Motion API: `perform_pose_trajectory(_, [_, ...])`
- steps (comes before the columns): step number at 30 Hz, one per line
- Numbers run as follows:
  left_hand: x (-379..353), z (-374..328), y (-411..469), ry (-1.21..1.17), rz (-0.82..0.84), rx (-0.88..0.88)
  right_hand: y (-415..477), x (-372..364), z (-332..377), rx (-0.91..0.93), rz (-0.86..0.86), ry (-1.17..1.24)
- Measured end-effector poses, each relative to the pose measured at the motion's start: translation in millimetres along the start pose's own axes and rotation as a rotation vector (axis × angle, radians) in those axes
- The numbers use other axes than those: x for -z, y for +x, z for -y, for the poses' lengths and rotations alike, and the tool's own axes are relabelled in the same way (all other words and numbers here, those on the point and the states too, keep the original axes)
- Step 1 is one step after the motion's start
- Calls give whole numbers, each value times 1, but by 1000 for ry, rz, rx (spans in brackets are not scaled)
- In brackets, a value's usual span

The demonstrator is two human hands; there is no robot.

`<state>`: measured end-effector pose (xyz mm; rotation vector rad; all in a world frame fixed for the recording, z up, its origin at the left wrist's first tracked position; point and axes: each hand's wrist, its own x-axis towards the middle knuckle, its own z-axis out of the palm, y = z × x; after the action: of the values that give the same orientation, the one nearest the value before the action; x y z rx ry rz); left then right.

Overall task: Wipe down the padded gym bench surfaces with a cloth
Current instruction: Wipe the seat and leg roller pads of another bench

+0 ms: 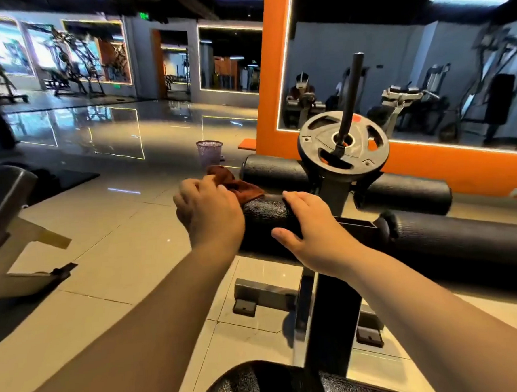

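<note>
My left hand (208,212) grips a rust-brown cloth (235,183) at the left end of a black padded roller (265,215) on the bench's leg attachment. My right hand (310,232) curls over the same roller near the metal post, thumb on the near side. A matching roller (463,239) sticks out to the right. Two more black rollers, left (274,172) and right (409,188), lie farther back. The black padded seat (279,385) shows at the bottom edge.
A weight plate (343,146) sits on an upright bar above the rollers. A mesh waste bin (209,152) stands on the tiled floor beyond. Another bench (3,203) is at the left. An orange-framed mirror wall (275,75) rises behind.
</note>
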<state>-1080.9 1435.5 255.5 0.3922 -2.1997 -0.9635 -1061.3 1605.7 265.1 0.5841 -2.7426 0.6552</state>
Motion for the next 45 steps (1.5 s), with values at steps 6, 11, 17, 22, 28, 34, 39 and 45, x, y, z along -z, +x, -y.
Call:
perform_pose_trajectory(6, [-17,-26,-46,-42,168,-442,-2,8,-5,-85,48,226])
perform_pose_trajectory(11, [1,-3,8,28,54,-47,-3,8,1,-143,80,315])
perform_pose_trajectory(17, [-22,-34,-52,-140,254,-379,7,3,9,-249,-35,658])
perform_pose_trajectory(22, [-8,-3,-21,-68,321,-600,7,9,4,-251,-16,761])
perform_pose_trajectory(28, [0,-6,-5,-80,113,-175,4,2,6,-214,-14,493])
perform_pose_trajectory(34, [-14,-30,-47,-167,389,-574,8,5,7,-277,-98,762])
perform_pose_trajectory(39, [-7,6,-4,-91,161,-266,7,6,-1,-240,-48,645])
perform_pose_trajectory(45, [-18,-38,-66,-217,365,-419,5,10,7,-281,-80,785])
